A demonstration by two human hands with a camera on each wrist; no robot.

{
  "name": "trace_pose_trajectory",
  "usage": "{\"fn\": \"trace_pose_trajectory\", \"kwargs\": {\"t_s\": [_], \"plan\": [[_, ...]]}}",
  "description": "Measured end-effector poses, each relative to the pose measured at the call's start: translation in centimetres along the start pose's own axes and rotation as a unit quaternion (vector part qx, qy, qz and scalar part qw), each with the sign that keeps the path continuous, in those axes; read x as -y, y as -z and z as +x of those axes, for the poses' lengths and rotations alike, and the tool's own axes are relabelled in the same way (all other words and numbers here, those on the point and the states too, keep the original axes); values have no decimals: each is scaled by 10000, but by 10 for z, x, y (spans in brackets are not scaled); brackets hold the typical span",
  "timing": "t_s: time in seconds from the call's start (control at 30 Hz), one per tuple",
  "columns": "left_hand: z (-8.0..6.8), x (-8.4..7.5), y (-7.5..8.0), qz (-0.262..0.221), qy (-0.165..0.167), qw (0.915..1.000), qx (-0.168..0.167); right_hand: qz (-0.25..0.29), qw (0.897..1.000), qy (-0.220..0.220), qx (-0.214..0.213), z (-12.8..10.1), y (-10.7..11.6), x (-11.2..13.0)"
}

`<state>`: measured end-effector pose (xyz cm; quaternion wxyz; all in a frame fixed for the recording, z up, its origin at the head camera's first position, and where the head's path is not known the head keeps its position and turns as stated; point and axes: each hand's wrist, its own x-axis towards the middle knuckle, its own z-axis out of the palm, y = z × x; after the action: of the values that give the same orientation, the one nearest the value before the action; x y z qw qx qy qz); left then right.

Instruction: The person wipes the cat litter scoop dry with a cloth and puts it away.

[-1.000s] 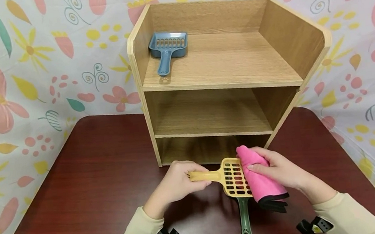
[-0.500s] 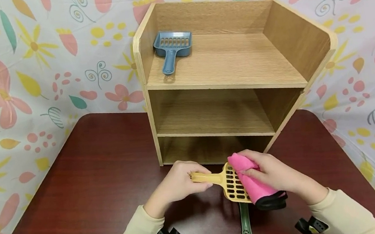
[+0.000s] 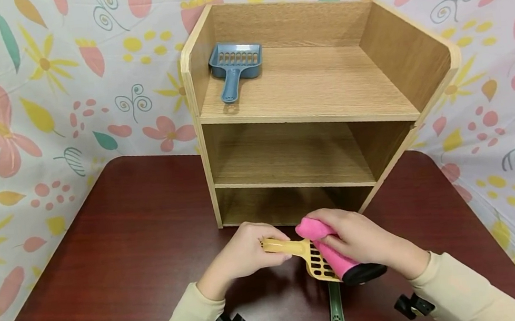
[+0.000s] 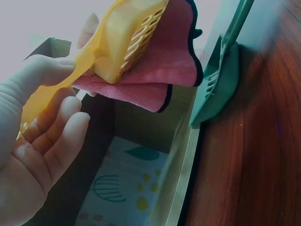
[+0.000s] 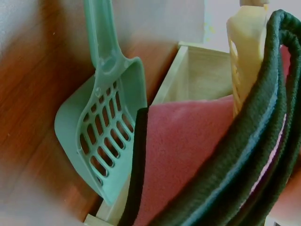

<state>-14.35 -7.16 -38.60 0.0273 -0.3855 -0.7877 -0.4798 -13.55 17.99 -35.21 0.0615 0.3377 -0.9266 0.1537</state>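
My left hand (image 3: 251,251) grips the handle of a yellow slotted litter scoop (image 3: 319,262), held above the table in front of the shelf. Against the scoop's slotted head, my right hand (image 3: 354,237) presses a folded pink cloth (image 3: 335,257) with black edging, gripping it with thumb and fingers. The cloth hides the right part of the scoop. Beneath them a green litter scoop (image 5: 110,127) lies on the table, its handle toward me. In the left wrist view the cloth (image 4: 155,61) shows behind the yellow scoop (image 4: 127,37).
A wooden shelf unit (image 3: 281,120) stands at the back of the dark red table (image 3: 128,239). On its top board, at the left, lies a blue litter scoop (image 3: 234,65). A flower-patterned sheet (image 3: 64,97) hangs behind and at the sides.
My right hand has moved left with the cloth across the yellow scoop's head, toward its handle. The left hand keeps its hold in nearly the same place.
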Motion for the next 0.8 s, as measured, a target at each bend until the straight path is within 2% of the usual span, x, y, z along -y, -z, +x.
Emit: {"fn": "trace_pose_trajectory", "kwargs": {"t_s": [0.27, 0.57, 0.8], "plan": [[1, -2, -1, 570, -122, 9983, 78, -566, 9973, 265, -395, 1, -2, -4], [1, 2, 0, 611, -428, 9971, -137, -633, 9971, -42, -419, -3, 3, -5], [1, 0, 6, 589, -457, 9969, -244, -618, 9964, -350, -465, -9, 7, -8]]}}
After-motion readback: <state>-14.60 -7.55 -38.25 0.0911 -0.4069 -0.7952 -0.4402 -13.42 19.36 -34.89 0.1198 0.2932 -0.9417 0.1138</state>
